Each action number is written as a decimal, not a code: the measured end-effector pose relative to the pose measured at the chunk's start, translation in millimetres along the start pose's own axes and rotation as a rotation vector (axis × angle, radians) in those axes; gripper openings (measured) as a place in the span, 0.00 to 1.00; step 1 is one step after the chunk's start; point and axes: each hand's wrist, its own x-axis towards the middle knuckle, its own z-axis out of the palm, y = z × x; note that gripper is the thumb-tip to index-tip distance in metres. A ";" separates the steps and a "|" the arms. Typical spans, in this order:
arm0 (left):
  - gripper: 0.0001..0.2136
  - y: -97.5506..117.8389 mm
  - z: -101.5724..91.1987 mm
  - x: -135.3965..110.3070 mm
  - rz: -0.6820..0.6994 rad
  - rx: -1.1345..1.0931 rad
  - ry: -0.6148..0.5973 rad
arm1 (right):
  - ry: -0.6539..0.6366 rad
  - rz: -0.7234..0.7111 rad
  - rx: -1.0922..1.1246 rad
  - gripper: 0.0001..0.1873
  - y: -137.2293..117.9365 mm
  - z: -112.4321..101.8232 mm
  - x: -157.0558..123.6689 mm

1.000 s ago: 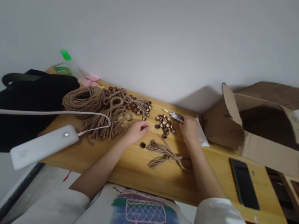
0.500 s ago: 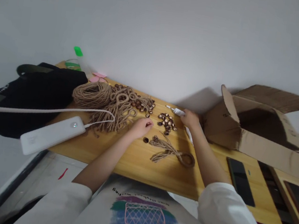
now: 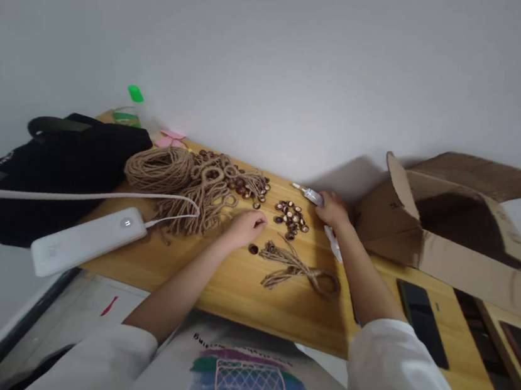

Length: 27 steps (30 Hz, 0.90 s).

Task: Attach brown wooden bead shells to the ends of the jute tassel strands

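Note:
My right hand (image 3: 333, 209) is closed round the rear of a white tube of glue (image 3: 312, 196), low over the back of the table, its thin nozzle pointing left. My left hand (image 3: 246, 227) is curled with thumb and fingertips together above the table; whatever is in the pinch is hidden or too small to tell. Between the hands lies a cluster of small brown caps with pale insides (image 3: 293, 215). A single dark cap (image 3: 253, 249) sits just below my left hand. Nearer me is a looped twine tassel (image 3: 296, 268) with knotted, frayed ends.
A twine coil (image 3: 159, 169) and a heap of looped twine tassels (image 3: 197, 203) lie left, with more brown caps behind. Further left are a black bag (image 3: 54, 176) and a white power bank (image 3: 88, 240) with a cable. An open cardboard box (image 3: 394, 227) and a phone (image 3: 423, 322) are right.
The view has shifted slightly. My right hand keeps hold of the glue tube, which looks turned a little. My left hand stays pinched in nearly the same place.

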 end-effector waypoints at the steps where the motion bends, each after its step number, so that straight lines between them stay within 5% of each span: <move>1: 0.09 0.2 -0.1 -0.1 -0.001 0.003 -0.003 | 0.008 0.003 0.012 0.23 0.0 0.8 -0.6; 7: 0.09 1.8 -5.5 -0.6 0.003 0.004 -0.035 | 0.098 0.019 0.104 0.25 4.6 -2.4 -11.5; 13: 0.08 14.5 -21.0 -17.3 0.082 0.014 -0.150 | 0.177 -0.036 0.222 0.22 22.6 -11.7 -53.0; 19: 0.04 15.7 -30.7 -42.7 0.096 0.108 -0.201 | 0.236 -0.065 0.337 0.18 24.4 13.2 -88.9; 27: 0.11 0.3 -29.2 -56.3 0.030 0.017 -0.185 | 0.239 -0.029 0.272 0.21 15.9 12.3 -40.8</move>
